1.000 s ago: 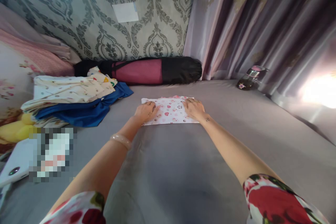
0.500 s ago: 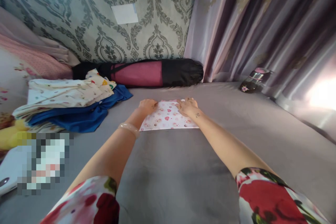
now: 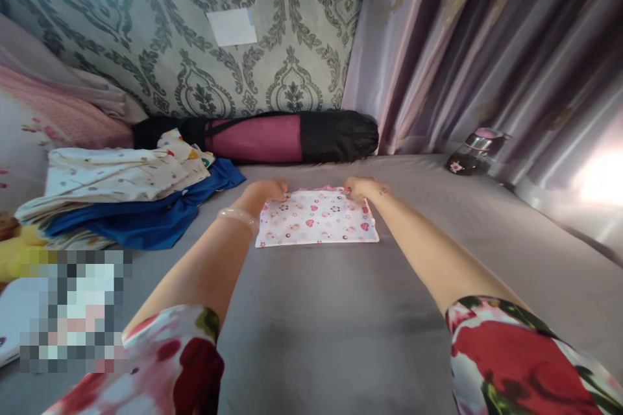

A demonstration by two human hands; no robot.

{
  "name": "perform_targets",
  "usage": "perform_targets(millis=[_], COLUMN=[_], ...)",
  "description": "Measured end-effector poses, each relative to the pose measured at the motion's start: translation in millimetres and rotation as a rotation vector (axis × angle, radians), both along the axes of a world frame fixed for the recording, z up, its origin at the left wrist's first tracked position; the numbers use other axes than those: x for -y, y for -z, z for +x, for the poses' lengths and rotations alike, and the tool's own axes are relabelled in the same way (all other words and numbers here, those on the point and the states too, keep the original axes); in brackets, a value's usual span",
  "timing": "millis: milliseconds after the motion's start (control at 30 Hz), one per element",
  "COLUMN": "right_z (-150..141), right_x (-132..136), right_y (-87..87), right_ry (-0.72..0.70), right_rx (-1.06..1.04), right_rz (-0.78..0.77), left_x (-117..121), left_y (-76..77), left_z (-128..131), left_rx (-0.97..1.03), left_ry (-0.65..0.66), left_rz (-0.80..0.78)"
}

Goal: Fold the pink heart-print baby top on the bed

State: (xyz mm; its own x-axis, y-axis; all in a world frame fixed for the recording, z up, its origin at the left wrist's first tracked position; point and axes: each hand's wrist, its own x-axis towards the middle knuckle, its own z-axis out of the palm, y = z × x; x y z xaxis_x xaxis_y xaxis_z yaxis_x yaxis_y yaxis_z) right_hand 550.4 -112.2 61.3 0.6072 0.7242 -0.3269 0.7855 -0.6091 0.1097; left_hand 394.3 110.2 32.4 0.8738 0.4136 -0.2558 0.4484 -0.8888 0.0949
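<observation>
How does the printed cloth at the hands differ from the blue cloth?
The printed cloth is white with pinkish figures; the blue cloth looks plain. The printed cloth makes a neat rectangle; the blue cloth is rumpled. Left hand and right hand are at the printed cloth; pale clothes partly cover the blue cloth. Both lie over the grey sheet.

Not reading any text, brand or number; pixelated patch (image 3: 80,311) left of the patterned cloth (image 3: 316,217) is showing nothing legible.
</observation>
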Motion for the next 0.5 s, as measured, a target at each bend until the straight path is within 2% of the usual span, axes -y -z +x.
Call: perform_targets(millis=[133, 267, 500], right_z=[7, 11, 21], right_x=[-8, -14, -7], right_y=[3.8, 4.9, 2.9], right_ry=[0.027, 0.027, 0.038], right_rx=[-0.030, -0.032, -0.133], right_rz=[-0.033, -0.045, -0.035], left_x=[-9, -16, -20], left_y=[-9.5, -12.7, -8.3], left_z=[11, 17, 15], left_rx=[-0.175, -0.292, -0.293], left_ry=[0.021, 0.009, 0.041], left_rz=[-0.074, -0.164, -0.169])
